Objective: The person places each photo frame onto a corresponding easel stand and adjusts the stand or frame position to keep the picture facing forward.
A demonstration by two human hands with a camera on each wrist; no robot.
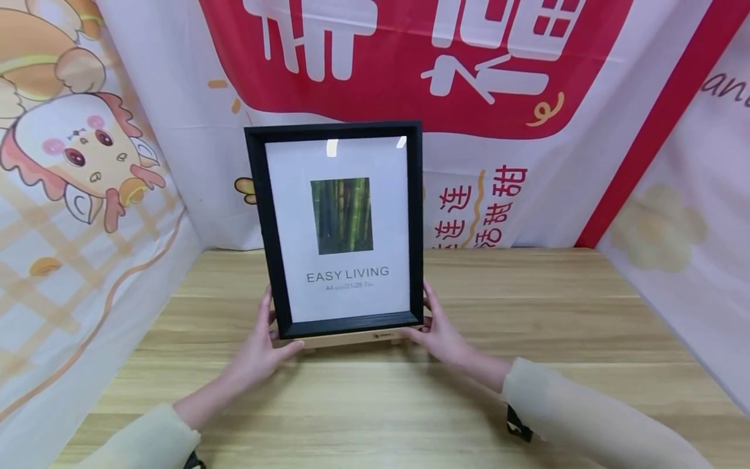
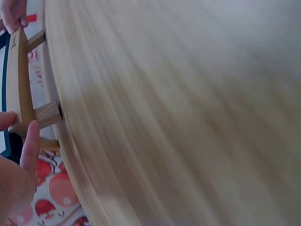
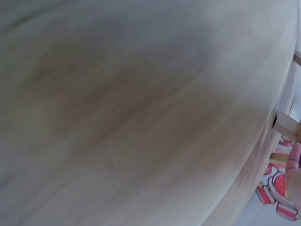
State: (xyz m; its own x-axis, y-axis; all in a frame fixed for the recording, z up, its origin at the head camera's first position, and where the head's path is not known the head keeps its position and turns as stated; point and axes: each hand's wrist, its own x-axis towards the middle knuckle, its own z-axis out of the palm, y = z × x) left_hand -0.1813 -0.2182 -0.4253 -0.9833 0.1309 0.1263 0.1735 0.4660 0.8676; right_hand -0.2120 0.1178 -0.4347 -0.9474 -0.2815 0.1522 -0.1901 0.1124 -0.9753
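Note:
A black picture frame [image 1: 344, 228] stands upright, leaning slightly back, with a bamboo picture and the words "EASY LIVING" behind its glazing. Beneath it is a low, light wooden stand [image 1: 351, 339] on short legs, its front edge showing under the frame. My left hand [image 1: 263, 348] grips the stand's left end, thumb at the front and fingers around the side. At the other end my right hand [image 1: 442, 332] holds it likewise. The left wrist view shows the stand [image 2: 21, 80] from the side, short legs on the table. Only a leg [image 3: 287, 126] and some fingers show in the right wrist view.
The wood-grain table [image 1: 527, 391] runs back to a printed red and white cloth [image 1: 463, 130]. Another cloth with cartoon figures [image 1: 76, 156] hangs at the left, and a pale one [image 1: 685, 221] at the right.

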